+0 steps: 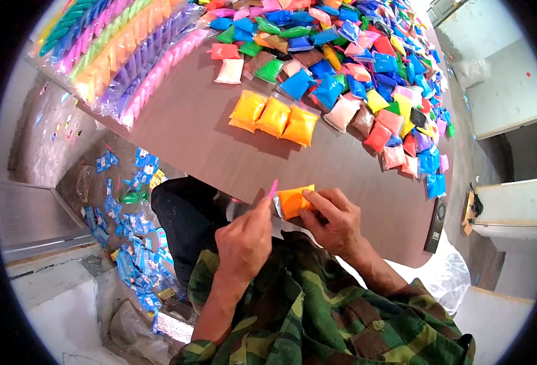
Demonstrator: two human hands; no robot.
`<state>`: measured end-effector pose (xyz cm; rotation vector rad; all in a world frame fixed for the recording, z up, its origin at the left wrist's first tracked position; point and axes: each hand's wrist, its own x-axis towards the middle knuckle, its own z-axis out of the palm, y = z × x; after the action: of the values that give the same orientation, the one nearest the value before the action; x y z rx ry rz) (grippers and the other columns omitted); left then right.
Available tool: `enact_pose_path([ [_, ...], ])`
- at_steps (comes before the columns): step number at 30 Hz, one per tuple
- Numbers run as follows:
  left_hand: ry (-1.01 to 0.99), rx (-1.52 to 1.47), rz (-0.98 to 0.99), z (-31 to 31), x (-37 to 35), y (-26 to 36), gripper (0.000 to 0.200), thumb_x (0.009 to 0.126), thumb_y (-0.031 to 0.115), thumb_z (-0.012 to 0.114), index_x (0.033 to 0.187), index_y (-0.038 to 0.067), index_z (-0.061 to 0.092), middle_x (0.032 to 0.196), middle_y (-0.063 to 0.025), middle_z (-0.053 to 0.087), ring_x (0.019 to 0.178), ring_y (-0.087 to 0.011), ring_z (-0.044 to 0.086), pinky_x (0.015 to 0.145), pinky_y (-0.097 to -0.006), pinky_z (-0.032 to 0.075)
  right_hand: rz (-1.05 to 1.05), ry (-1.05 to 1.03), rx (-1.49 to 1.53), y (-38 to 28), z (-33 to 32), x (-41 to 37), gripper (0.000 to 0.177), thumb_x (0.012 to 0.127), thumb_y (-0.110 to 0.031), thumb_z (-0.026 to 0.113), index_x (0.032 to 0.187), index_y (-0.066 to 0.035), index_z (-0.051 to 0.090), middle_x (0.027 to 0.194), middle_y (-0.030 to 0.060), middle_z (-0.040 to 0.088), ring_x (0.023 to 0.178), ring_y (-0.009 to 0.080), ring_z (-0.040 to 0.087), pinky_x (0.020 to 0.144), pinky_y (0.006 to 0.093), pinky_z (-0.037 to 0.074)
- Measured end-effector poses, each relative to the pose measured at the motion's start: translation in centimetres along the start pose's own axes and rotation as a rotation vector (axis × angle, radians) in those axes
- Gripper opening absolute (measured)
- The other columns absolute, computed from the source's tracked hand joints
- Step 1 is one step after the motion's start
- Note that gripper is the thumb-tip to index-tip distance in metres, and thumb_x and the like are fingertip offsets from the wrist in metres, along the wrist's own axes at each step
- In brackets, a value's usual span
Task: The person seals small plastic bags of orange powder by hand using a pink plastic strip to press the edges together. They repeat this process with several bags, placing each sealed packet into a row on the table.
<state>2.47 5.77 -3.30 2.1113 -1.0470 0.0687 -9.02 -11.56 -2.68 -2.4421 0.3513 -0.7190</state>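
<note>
My right hand point(335, 222) pinches the right side of an orange packet point(294, 201) just above the table's near edge. Closed around a thin pink tool point(273, 188), my left hand point(244, 243) is at the packet's left, with the tool's tip sticking up beside the clear end of the wrapper. Most of the tool is hidden in the fingers. Farther up the table, three orange packets point(274, 117) lie side by side.
A large heap of coloured packets point(341, 85) covers the table's far right. Long bags of coloured packets point(116, 55) lie at the upper left. A dark device point(435, 225) sits at the table's right edge. Blue wrappers point(140, 267) litter the floor at left.
</note>
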Motion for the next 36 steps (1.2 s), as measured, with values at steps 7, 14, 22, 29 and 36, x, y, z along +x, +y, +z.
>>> enact_pose_path([
  [7, -0.038, 0.000, -0.014, 0.9, -1.2, -0.1, 0.029, 0.090, 0.003, 0.072, 0.119, 0.004, 0.073, 0.095, -0.0143, 0.076, 0.078, -0.0288, 0.076, 0.067, -0.0384, 0.060, -0.027, -0.019, -0.028, 0.0, -0.2, 0.2, 0.030, 0.078, -0.008, 0.087, 0.106, -0.005, 0.076, 0.092, 0.0111, 0.066, 0.071, 0.0241, 0.067, 0.060, 0.0331, 0.056],
  [14, -0.039, -0.081, 0.010, -0.1, -0.7, 1.6, 0.029, 0.091, 0.004, 0.072, 0.120, 0.004, 0.072, 0.096, -0.0155, 0.076, 0.079, -0.0281, 0.076, 0.068, -0.0376, 0.060, 0.035, 0.002, 0.026, -0.1, 0.2, 0.2, 0.028, 0.078, -0.009, 0.088, 0.102, -0.003, 0.075, 0.106, 0.0120, 0.065, 0.066, 0.0193, 0.066, 0.058, 0.0301, 0.056],
  [22, 0.034, 0.027, -0.043, 0.4, -0.7, -0.7, 0.027, 0.092, 0.004, 0.071, 0.119, 0.003, 0.073, 0.093, -0.0151, 0.077, 0.077, -0.0297, 0.076, 0.066, -0.0395, 0.060, 0.016, -0.019, -0.009, -0.1, 0.0, 0.5, 0.030, 0.079, -0.019, 0.089, 0.101, -0.007, 0.072, 0.105, 0.0099, 0.067, 0.085, 0.0266, 0.072, 0.068, 0.0356, 0.061],
  [29, -0.071, -0.008, 0.037, 1.3, -2.1, 1.4, 0.033, 0.089, 0.004, 0.073, 0.122, 0.004, 0.072, 0.084, -0.0109, 0.073, 0.070, -0.0259, 0.073, 0.062, -0.0375, 0.058, 0.002, -0.015, -0.016, -0.3, -0.1, 0.6, 0.034, 0.076, -0.013, 0.090, 0.103, -0.004, 0.073, 0.103, 0.0120, 0.067, 0.076, 0.0246, 0.070, 0.064, 0.0332, 0.059],
  [36, -0.014, -0.017, -0.111, -0.2, -0.8, -0.2, 0.027, 0.093, 0.002, 0.069, 0.119, 0.004, 0.073, 0.099, -0.0174, 0.077, 0.085, -0.0317, 0.077, 0.071, -0.0401, 0.061, -0.003, -0.031, -0.029, -0.3, 0.0, 0.6, 0.037, 0.075, -0.016, 0.092, 0.105, -0.005, 0.073, 0.103, 0.0113, 0.067, 0.075, 0.0238, 0.070, 0.064, 0.0329, 0.058],
])
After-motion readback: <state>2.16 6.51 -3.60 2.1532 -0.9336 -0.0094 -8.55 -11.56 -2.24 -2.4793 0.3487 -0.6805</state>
